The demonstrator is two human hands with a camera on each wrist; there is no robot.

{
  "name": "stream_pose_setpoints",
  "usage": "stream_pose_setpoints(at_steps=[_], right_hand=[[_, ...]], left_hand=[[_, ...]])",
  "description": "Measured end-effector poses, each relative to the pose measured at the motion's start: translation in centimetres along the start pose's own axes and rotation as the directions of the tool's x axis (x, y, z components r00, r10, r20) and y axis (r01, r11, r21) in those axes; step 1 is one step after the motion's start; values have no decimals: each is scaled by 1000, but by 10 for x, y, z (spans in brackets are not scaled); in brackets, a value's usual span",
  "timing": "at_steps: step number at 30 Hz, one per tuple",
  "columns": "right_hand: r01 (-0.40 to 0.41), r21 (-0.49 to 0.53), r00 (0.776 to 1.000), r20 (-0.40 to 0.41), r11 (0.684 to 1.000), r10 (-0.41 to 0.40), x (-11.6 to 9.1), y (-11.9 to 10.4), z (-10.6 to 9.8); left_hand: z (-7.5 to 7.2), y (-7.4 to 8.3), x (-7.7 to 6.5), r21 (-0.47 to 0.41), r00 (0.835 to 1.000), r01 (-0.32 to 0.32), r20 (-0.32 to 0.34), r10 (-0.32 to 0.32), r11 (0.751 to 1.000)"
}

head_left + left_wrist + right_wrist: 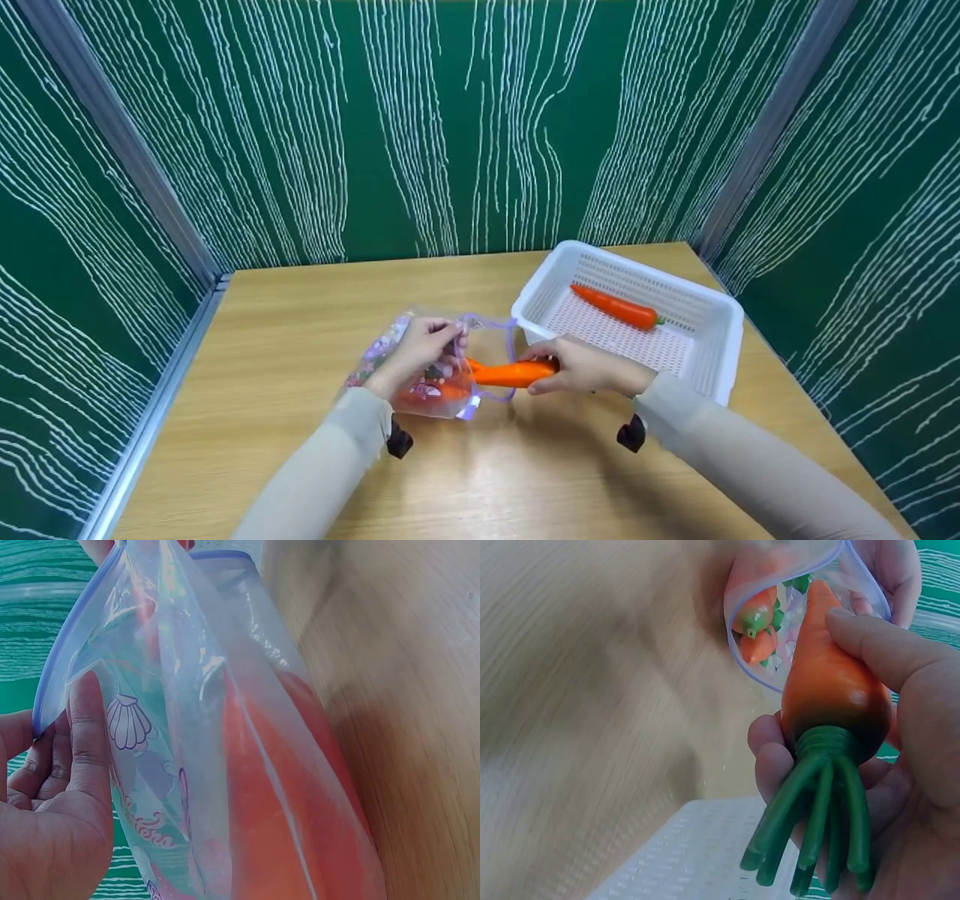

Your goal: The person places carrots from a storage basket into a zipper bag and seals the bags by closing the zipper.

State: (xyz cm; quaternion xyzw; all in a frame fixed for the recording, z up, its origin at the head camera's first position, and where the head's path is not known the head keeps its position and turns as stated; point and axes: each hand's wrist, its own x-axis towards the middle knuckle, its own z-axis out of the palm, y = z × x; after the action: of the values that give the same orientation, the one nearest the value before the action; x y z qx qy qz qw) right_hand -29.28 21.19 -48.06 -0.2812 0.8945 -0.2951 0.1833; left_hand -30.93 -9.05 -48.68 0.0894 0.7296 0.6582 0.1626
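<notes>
Insertion step: right hand (581, 367) grips carrot (514, 373), tip inside bag (431, 371); left hand (420, 349) pinches mouth open. Next: push deeper.

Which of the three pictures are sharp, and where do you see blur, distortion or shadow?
Head view: sharp, wide-angle, wall posts lean outward; soft shadows under the arms on the table. Left wrist view: the zip bag fairly sharp, wood behind blurred. Right wrist view: the carrot in the right hand sharp, the table smeared.
</notes>
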Motion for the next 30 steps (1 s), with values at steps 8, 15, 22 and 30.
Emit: stream_pose_setpoints(at_steps=[8, 15, 22, 30], right_hand=[[-10, 3, 1000, -7, 1000, 10, 4, -8, 4], [54, 8, 999, -9, 999, -54, 10, -14, 4], [66, 11, 998, 18, 998, -66, 15, -15, 5], [2, 54, 999, 34, 999, -4, 14, -17, 8]], left_hand=[[0, -2, -1, 8, 1000, 6, 3, -6, 1000], [0, -1, 0, 1, 1000, 4, 6, -4, 1000], [0, 1, 0, 6, 1000, 13, -10, -13, 1000], [0, 1, -1, 21, 1000, 10, -9, -9, 1000]])
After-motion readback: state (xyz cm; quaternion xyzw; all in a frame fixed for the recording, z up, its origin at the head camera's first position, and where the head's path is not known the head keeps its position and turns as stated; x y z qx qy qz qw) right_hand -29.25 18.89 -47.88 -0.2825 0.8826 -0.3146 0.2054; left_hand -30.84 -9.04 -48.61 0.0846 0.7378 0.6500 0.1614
